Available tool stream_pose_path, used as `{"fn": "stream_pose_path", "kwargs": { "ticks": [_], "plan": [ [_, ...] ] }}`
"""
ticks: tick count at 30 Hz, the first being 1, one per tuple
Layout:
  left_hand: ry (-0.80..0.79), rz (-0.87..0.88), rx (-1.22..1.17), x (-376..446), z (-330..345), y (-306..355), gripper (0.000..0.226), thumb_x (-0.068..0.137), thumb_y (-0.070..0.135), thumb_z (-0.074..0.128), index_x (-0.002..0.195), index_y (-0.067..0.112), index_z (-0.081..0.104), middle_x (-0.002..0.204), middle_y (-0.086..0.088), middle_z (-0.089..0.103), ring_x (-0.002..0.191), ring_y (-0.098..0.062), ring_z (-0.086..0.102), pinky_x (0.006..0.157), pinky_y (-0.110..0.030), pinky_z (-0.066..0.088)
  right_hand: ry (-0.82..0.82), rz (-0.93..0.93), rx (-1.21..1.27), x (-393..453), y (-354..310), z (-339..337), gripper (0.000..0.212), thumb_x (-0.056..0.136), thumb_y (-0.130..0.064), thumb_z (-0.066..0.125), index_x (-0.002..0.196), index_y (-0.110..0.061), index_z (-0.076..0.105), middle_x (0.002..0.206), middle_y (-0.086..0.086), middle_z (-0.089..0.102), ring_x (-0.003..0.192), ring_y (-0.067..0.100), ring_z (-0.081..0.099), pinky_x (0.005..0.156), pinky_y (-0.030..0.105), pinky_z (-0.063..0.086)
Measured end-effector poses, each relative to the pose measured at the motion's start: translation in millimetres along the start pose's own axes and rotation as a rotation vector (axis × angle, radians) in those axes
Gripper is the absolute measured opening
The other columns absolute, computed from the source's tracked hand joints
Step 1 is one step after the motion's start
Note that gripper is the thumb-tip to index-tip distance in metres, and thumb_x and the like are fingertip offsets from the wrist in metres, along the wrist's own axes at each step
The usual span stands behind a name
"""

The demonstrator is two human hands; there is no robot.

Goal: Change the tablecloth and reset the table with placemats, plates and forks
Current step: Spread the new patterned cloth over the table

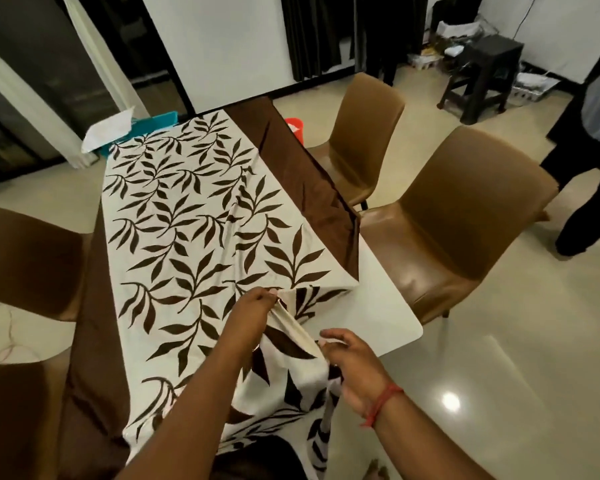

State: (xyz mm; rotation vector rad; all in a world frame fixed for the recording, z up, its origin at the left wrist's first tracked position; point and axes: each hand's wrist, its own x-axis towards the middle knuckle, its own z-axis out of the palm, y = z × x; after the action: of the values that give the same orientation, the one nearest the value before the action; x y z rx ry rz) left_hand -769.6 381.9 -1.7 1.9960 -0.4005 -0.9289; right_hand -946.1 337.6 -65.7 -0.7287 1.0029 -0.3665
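Observation:
A white tablecloth with dark brown leaf print (187,216) lies along the table, over a plain brown cloth (305,174) that hangs off both long sides. The white tabletop (388,306) is bare at the near right corner. My left hand (253,303) pinches the folded edge of the leaf cloth near that corner. My right hand (350,362) grips the same edge lower down, off the table's end, and the cloth stretches between the two hands. The rest of the leaf cloth droops down in front of me.
Two brown chairs (465,209) (364,133) stand along the table's right side and two more (25,261) on the left. A teal tissue box (136,131) sits at the far end. A person (589,150) stands at the right, beside a dark stool (485,71).

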Motion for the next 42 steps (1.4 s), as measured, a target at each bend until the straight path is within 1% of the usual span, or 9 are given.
{"fn": "stream_pose_path", "kwargs": {
  "ticks": [9, 12, 16, 19, 24, 28, 31, 38, 42],
  "plan": [
    [0.383, 0.220, 0.546, 1, -21, -30, 0.009, 0.084, 0.010, 0.063, 0.088, 0.006, 0.056, 0.088, -0.004, 0.055, 0.088, -0.025, 0.054, 0.074, -0.035, 0.043, 0.119, -0.357, 0.562, -19, -39, -70, 0.018, 0.088, -0.002, 0.059, 0.099, -0.015, 0.063, 0.104, 0.017, 0.055, 0.097, 0.029, 0.055, 0.088, 0.045, 0.046],
    [0.110, 0.523, 0.655, -12, 20, -3, 0.017, 0.091, 0.028, 0.067, 0.104, 0.018, 0.061, 0.101, 0.007, 0.057, 0.091, -0.014, 0.057, 0.080, -0.026, 0.049, 0.029, -0.467, 0.375, -50, -51, -71, 0.024, 0.079, 0.001, 0.064, 0.092, -0.018, 0.067, 0.093, 0.013, 0.054, 0.087, 0.026, 0.053, 0.082, 0.038, 0.046],
    [-0.651, -0.009, 0.518, -38, 82, 56, 0.064, 0.093, 0.074, 0.036, 0.103, 0.020, 0.068, 0.098, -0.004, 0.072, 0.085, -0.019, 0.068, 0.068, -0.031, 0.053, -0.002, -0.702, -0.268, -81, -44, -60, 0.042, 0.083, 0.012, 0.066, 0.087, -0.029, 0.067, 0.076, -0.004, 0.058, 0.073, 0.015, 0.058, 0.070, 0.026, 0.051],
    [-0.848, 0.150, 0.572, -34, 97, 59, 0.034, 0.096, 0.052, 0.057, 0.082, 0.022, 0.067, 0.074, 0.009, 0.063, 0.073, -0.008, 0.060, 0.071, -0.029, 0.046, -0.150, -0.745, -0.559, -91, -39, -65, 0.024, 0.083, -0.013, 0.070, 0.094, -0.034, 0.067, 0.089, -0.006, 0.063, 0.088, 0.018, 0.062, 0.083, 0.028, 0.052],
    [-0.646, 0.749, 0.770, -44, 116, 54, 0.032, 0.102, 0.037, 0.051, 0.071, 0.028, 0.050, 0.078, 0.008, 0.050, 0.076, -0.005, 0.049, 0.074, -0.031, 0.043, 0.252, -0.299, 0.182, -63, -25, -89, 0.033, 0.093, -0.037, 0.059, 0.112, -0.011, 0.064, 0.102, 0.015, 0.071, 0.101, 0.035, 0.069, 0.086, 0.040, 0.057],
    [-0.655, 0.928, 1.096, -72, 133, 52, 0.034, 0.104, 0.045, 0.040, 0.098, 0.021, 0.064, 0.095, -0.002, 0.064, 0.087, -0.017, 0.056, 0.073, -0.033, 0.043, -0.023, 0.145, 0.456, -40, -45, -95, 0.054, 0.100, -0.047, 0.040, 0.108, -0.007, 0.075, 0.105, 0.019, 0.072, 0.091, 0.027, 0.074, 0.085, 0.042, 0.058],
    [-0.656, 0.901, 1.098, -77, 136, 49, 0.036, 0.100, 0.050, 0.046, 0.082, 0.021, 0.057, 0.077, -0.002, 0.059, 0.070, -0.015, 0.049, 0.060, -0.031, 0.032, 0.253, -0.012, 0.278, -13, -66, -96, 0.023, 0.101, -0.012, 0.050, 0.093, -0.001, 0.068, 0.078, 0.016, 0.068, 0.058, 0.013, 0.070, 0.048, 0.020, 0.052],
    [-0.763, 0.497, 0.930, -55, 120, 28, 0.038, 0.093, 0.056, 0.058, 0.067, 0.029, 0.049, 0.067, 0.009, 0.049, 0.062, -0.004, 0.048, 0.061, -0.026, 0.039, 0.759, -0.729, -0.081, -28, -81, -132, 0.012, 0.095, -0.014, 0.062, 0.105, -0.018, 0.060, 0.101, -0.005, 0.065, 0.095, 0.006, 0.062, 0.079, 0.010, 0.049],
    [-0.878, 0.416, 1.026, -43, 133, 13, 0.036, 0.096, 0.051, 0.056, 0.094, 0.016, 0.063, 0.087, 0.004, 0.058, 0.081, -0.011, 0.052, 0.072, -0.031, 0.042, 0.723, -0.566, -0.382, -14, -37, -170, 0.025, 0.089, -0.007, 0.067, 0.104, -0.025, 0.058, 0.108, -0.004, 0.062, 0.101, 0.008, 0.060, 0.086, 0.021, 0.049]
  ]
}}
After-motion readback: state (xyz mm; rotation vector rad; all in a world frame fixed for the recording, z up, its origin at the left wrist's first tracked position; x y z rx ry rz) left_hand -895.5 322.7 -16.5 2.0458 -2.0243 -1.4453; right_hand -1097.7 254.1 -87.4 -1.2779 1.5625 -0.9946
